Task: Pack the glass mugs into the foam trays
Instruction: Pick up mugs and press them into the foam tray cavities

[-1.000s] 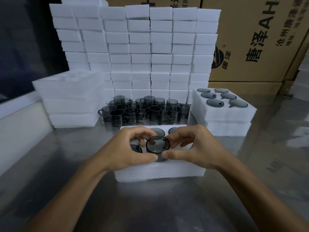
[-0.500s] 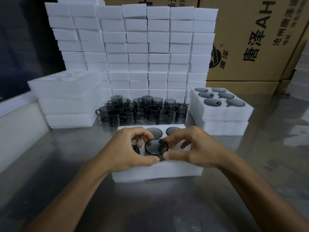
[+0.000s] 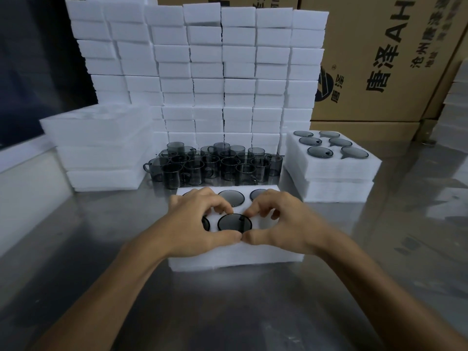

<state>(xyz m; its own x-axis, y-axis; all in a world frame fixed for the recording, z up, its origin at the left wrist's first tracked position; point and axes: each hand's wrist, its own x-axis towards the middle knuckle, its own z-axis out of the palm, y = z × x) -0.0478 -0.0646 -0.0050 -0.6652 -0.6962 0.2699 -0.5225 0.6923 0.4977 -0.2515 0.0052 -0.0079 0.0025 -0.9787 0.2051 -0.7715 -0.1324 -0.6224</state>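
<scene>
1. A white foam tray [image 3: 235, 257] is lying on the near middle of the steel table [image 3: 228, 312].
2. A smoked glass mug [image 3: 235, 222] is sitting in the tray's near middle pocket, its rim about level with the foam surface.
3. The left hand [image 3: 200, 224] is grasping the mug at its left rim, thumb on the near edge and fingertips curled over the far edge.
4. The right hand [image 3: 283, 224] is grasping the mug at its right rim in the same manner; the two thumb tips are touching at the mug's near edge.
5. Other dark pockets are showing in the tray; the hands are partly hiding them.
6. Loose mugs [image 3: 215, 164] are standing clustered just beyond the tray.
7. A filled tray [image 3: 331, 153] is resting on a stack at the far right.
8. Foam trays are standing stacked at the far left [image 3: 101, 148].
9. Foam blocks [image 3: 202, 72] are forming a wall behind the mugs.
10. Printed cartons [image 3: 379, 59] are standing at the far right.
</scene>
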